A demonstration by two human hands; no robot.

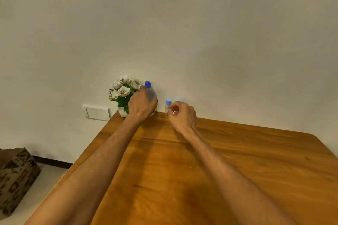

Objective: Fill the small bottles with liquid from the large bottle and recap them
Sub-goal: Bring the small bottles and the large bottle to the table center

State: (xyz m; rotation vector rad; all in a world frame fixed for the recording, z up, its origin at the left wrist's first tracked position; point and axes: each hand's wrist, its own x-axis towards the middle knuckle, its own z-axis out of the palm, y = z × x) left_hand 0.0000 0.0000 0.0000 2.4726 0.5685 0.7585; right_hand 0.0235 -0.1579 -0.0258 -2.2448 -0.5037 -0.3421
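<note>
A large clear bottle (151,91) with a blue cap stands at the far edge of the wooden table (237,160), against the wall. My left hand (141,105) is wrapped around its body. To its right stand two small clear bottles with pale blue caps, one (167,104) in plain sight and the other (180,100) mostly hidden behind my right hand (182,115). That hand hovers right beside the small bottles with fingers curled and apart; whether it touches one is unclear.
A small white pot of white flowers (123,93) sits at the table's far left corner, just behind the large bottle. A wall socket plate (97,112) is on the wall to the left. A patterned brown bag (14,179) stands on the floor at lower left.
</note>
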